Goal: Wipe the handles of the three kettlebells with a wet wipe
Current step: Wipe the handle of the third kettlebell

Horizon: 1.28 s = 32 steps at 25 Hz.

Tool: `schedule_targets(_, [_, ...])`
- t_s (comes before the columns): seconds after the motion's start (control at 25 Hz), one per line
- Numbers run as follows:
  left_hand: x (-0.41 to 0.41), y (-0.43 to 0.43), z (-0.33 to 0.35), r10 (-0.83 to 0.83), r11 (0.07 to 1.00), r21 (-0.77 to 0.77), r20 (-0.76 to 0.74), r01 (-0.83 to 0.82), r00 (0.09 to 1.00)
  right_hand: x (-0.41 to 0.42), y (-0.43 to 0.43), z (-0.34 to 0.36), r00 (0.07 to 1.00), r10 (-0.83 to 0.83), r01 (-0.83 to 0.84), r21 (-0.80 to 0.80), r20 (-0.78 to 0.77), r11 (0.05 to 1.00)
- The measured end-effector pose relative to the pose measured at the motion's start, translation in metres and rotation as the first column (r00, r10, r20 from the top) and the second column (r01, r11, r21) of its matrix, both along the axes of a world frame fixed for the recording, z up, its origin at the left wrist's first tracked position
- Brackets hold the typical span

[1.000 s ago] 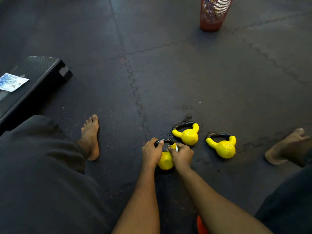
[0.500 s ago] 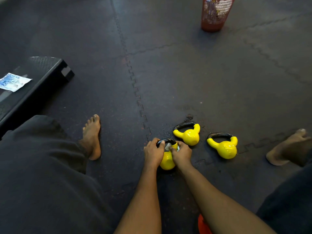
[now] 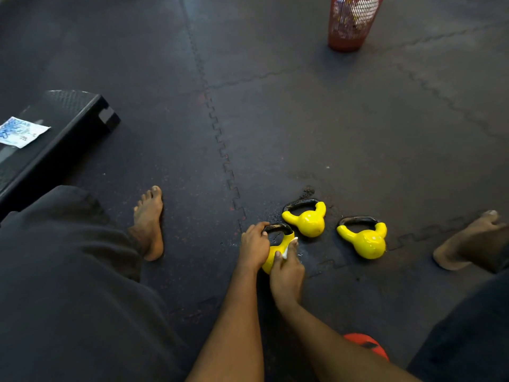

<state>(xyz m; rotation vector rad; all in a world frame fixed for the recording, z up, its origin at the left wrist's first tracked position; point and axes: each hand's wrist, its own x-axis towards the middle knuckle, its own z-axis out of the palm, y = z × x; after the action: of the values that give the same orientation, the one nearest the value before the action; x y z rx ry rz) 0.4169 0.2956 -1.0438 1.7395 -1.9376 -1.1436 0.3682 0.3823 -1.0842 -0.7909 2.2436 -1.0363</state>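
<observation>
Three small yellow kettlebells with black handles lie on the dark floor mat. My left hand (image 3: 254, 248) grips the nearest kettlebell (image 3: 278, 249) at the left end of its black handle. My right hand (image 3: 286, 268) pinches a white wet wipe (image 3: 289, 248) against the right side of that kettlebell, just below the handle. The middle kettlebell (image 3: 308, 220) lies just beyond, and the right kettlebell (image 3: 365, 239) lies farther right; neither is touched.
A red mesh bin (image 3: 351, 20) stands far back. A black bench (image 3: 55, 133) at the left carries a wet wipe packet (image 3: 20, 131). My bare feet (image 3: 148, 224) flank the kettlebells, the other foot (image 3: 465, 244) at right. An orange object (image 3: 366, 346) lies near my right forearm.
My right hand has slid back from the handle's right end, down the kettlebell's side, taking the wipe with it. My left hand keeps its hold on the handle.
</observation>
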Motion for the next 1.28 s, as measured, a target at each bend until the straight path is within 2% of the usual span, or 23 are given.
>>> schedule_targets(0.16, [0.003, 0.0, 0.001, -0.009, 1.0, 0.011, -0.008, 0.009, 1.0, 0.001, 0.009, -0.002, 0.993, 0.12, -0.122, -0.152, -0.021, 0.981])
schedule_targets(0.28, [0.003, 0.0, 0.002, -0.02, 1.0, 0.006, -0.006, 0.02, 1.0, -0.007, -0.005, 0.002, 0.985, 0.165, -0.172, -0.192, -0.052, 0.966])
schedule_targets(0.44, [0.004, 0.0, 0.001, -0.024, 1.0, 0.02, -0.01, 0.024, 1.0, -0.001, 0.017, -0.004, 0.956, 0.273, -0.286, -0.133, -0.106, 0.949])
schedule_targets(0.64, [0.0, 0.0, 0.005, -0.007, 0.999, 0.037, -0.015, 0.008, 1.0, -0.006, 0.0, 0.001, 0.967, 0.238, -0.245, -0.071, -0.093, 0.967])
schedule_targets(0.8, [0.002, 0.0, 0.004, 0.005, 0.999, 0.045, -0.022, -0.004, 1.0, -0.004, 0.012, -0.001, 0.904, 0.352, -0.359, 0.017, -0.242, 0.933])
schedule_targets(0.96, [-0.001, 0.001, 0.005, -0.013, 0.999, 0.038, 0.003, 0.012, 1.0, -0.004, 0.004, -0.001, 0.893, 0.32, -0.301, 0.107, -0.316, 0.947])
schedule_targets(1.12, [-0.005, 0.001, 0.003, -0.042, 0.999, 0.005, 0.034, 0.042, 0.999, -0.005, 0.009, -0.002, 0.825, 0.354, -0.321, 0.15, -0.441, 0.935])
schedule_targets(1.28, [-0.01, 0.001, 0.004, -0.068, 0.997, -0.015, 0.057, 0.069, 0.996, -0.007, 0.014, -0.002, 0.876, 0.298, -0.283, 0.096, -0.38, 0.954])
